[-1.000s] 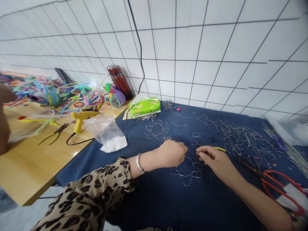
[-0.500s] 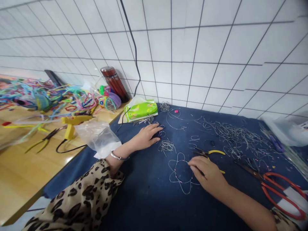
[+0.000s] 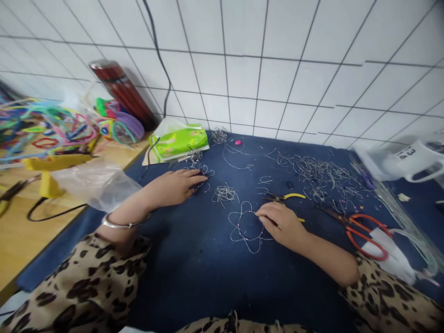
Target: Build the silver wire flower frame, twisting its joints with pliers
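Note:
A flower-shaped wire frame, a ring with thin looped petals and small pink beads, lies on the blue cloth. My right hand pinches its upper right edge between thumb and fingertips. To the left, my left hand rests low with fingers stretched out over some small wire loops; its fingertips partly hide them. A tangle of short wire pieces sits between both hands. Yellow-handled pliers lie just behind my right hand, which covers part of them.
Red-handled scissors and a heap of wire scraps are at right, near a white jug. A green tissue pack stands behind my left hand. At left are a yellow glue gun, a plastic bag and a red flask.
The view has swung right, so everything sits further left. My left hand has drawn slightly left from the wire tangle, fingers flatter. My right hand keeps its pinch on the wire flower.

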Demonstrator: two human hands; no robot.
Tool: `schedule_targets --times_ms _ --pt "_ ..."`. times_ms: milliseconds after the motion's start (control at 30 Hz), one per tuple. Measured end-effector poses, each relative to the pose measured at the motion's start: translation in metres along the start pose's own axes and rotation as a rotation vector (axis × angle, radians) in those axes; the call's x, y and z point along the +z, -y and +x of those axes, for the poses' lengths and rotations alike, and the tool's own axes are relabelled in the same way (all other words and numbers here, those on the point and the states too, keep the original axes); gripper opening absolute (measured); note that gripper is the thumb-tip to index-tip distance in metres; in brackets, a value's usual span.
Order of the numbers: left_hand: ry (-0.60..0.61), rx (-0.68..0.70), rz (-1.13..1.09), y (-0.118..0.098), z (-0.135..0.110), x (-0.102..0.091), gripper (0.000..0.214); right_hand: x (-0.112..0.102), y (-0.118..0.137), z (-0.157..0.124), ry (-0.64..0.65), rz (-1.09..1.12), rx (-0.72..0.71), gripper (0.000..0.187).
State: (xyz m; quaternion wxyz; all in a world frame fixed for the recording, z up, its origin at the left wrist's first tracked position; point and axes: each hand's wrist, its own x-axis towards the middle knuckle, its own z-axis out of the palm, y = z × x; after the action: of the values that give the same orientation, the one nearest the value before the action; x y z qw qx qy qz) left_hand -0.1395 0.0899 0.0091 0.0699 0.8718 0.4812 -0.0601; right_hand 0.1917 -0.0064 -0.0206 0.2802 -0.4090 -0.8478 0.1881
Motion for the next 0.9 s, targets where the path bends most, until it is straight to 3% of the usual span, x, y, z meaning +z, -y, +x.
schedule_targets --times_ms 267,367,467,567,633,733,900 --pt "0.012 0.041 0.087 -0.019 -0.013 -0.013 0.047 0.0 0.001 -0.001 -0.062 0.071 0.052 0.018" --pt "-0.153 0.018 0.097 -0.04 -0.015 -0.018 0.042 -0.001 0.001 -0.002 -0.092 0.064 0.07 0.019" --pt "-0.277 0.149 -0.016 -0.074 -0.015 -0.013 0.029 -0.006 0.001 -0.001 -0.085 0.03 0.096 0.02" --pt "-0.231 0.34 -0.091 -0.105 -0.014 0.0 0.025 -0.017 0.002 0.002 0.057 -0.076 0.148 0.019" --pt "-0.211 0.378 -0.114 -0.118 -0.014 0.009 0.024 -0.025 0.005 0.003 0.209 -0.166 0.172 0.017" --pt "-0.203 0.382 -0.129 -0.124 -0.012 0.018 0.023 -0.033 0.009 0.003 0.368 -0.282 0.174 0.013" --pt "-0.217 0.402 -0.166 -0.123 -0.01 0.028 0.023 -0.028 0.013 0.002 0.429 -0.381 0.205 0.011"
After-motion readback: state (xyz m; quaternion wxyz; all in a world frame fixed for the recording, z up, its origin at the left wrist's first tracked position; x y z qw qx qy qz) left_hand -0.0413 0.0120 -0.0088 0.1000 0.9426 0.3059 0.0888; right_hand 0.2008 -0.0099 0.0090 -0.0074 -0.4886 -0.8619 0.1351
